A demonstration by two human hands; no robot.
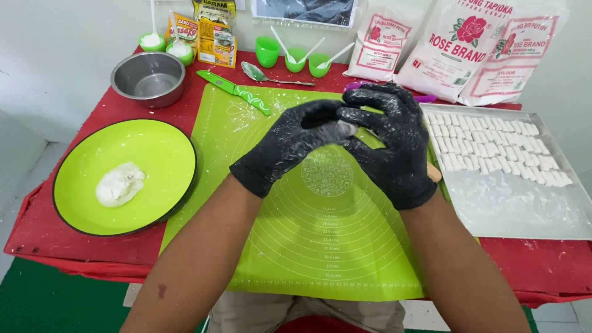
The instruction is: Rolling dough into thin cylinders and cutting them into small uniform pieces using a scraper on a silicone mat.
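here, green mat [320,246] on red table [74,240]

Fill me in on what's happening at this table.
A person in black gloves presses a small piece of white dough between the left hand and the right hand, above a green silicone mat. To the right, a metal tray holds rows of small white dough pieces. On the left, a green plate carries a lump of dough. A steel bowl, a green knife and flour bags sit behind.
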